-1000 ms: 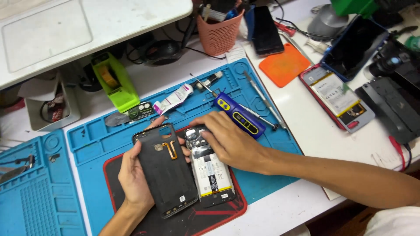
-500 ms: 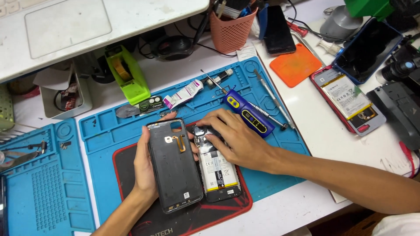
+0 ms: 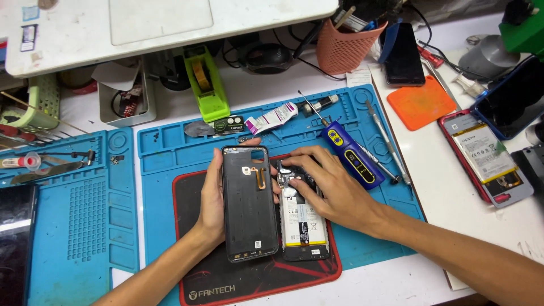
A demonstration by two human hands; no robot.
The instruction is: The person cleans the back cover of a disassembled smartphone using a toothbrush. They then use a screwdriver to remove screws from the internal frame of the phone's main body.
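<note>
Black back cover (image 3: pixel 249 207) tilted beside opened phone (image 3: pixel 303 218).

The left hand (image 3: pixel 211 201) now holds the black back cover (image 3: pixel 249 203) more upright and squarer, where a second ago it lay tilted. The right hand (image 3: pixel 334 190) sits flatter on the opened phone (image 3: pixel 303 224), fingers spread over its top end.
</note>
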